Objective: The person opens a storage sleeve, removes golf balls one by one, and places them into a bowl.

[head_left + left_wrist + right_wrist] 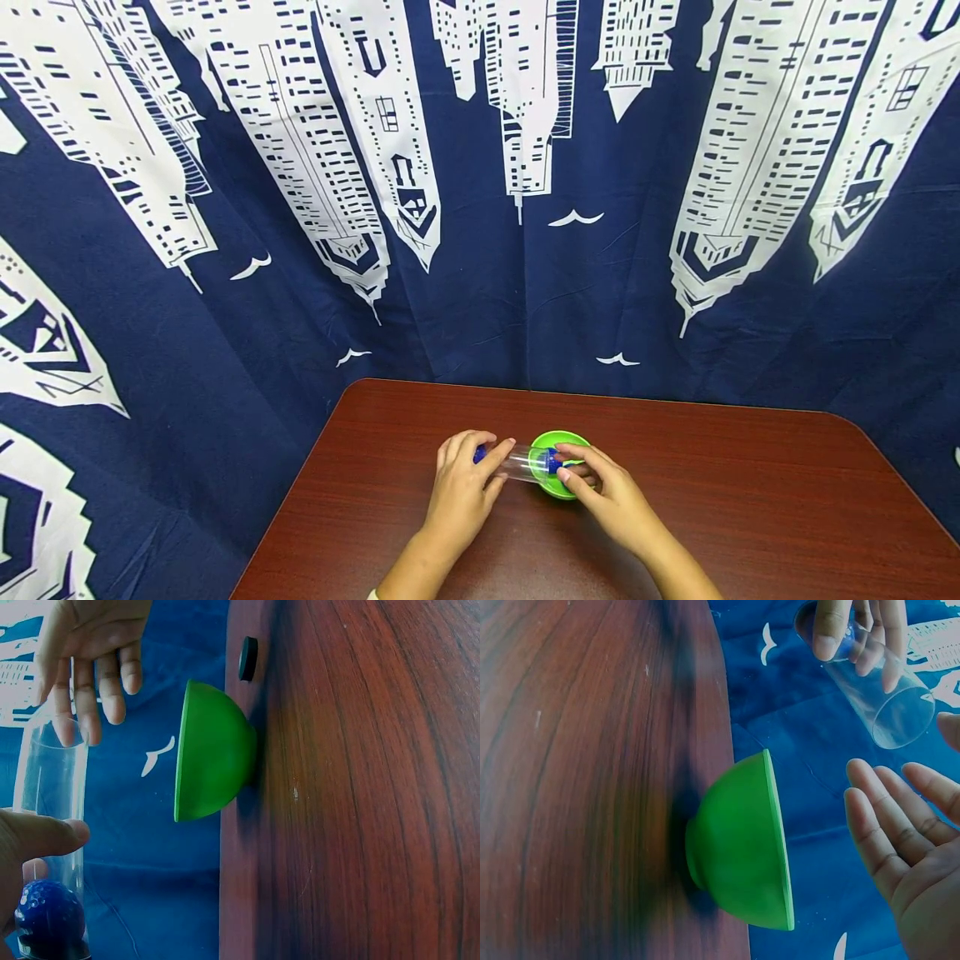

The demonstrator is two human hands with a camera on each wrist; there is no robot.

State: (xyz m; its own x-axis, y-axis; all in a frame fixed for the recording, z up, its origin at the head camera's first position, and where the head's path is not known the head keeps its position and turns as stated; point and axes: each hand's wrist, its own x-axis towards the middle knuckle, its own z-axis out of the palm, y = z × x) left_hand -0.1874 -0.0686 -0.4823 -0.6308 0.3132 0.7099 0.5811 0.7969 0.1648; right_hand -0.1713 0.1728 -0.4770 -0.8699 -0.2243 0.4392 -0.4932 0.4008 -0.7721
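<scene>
My left hand (463,483) grips a clear plastic tube (522,464) near its dark closed end. Inside that end lies a dimpled blue ball (49,913). In the head view the tube lies sideways, its open mouth over a green bowl (739,844) that stands upright on the table. More blue (555,461) shows at the bowl, beside the right fingers; its full shape is hidden. Near the tube's mouth is my right hand (911,840), palm up, fingers loosely extended, nothing in its grasp. The wrist views do not show the bowl's inside.
A small black disc (248,658) lies on the tabletop close to the bowl. The reddish-brown wooden table (750,492) reaches back to a dark blue curtain (480,325) printed with white buildings and birds.
</scene>
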